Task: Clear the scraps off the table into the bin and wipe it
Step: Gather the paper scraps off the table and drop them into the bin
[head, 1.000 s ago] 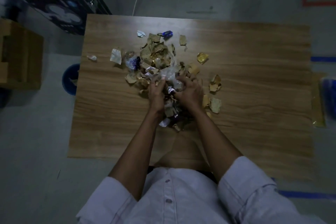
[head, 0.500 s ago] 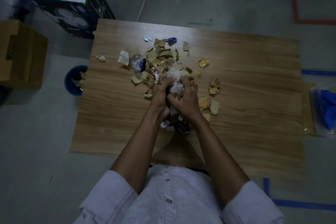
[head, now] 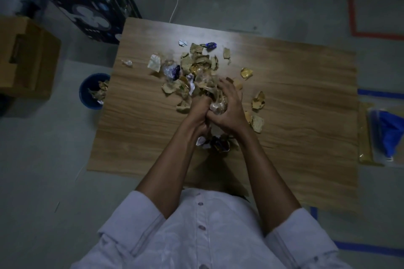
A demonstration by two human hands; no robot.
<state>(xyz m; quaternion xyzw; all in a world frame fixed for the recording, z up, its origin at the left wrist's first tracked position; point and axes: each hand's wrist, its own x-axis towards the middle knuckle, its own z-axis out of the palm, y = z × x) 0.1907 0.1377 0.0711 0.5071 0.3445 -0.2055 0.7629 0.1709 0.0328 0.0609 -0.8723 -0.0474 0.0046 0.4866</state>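
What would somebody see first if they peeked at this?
First, two hands in the middle of the wooden table: the left hand and the right hand squeeze a handful of scraps between them. Just beyond them lies a messy pile of torn cardboard and shiny wrappers. Beside the table's left edge stands a blue bin with some scraps already in it.
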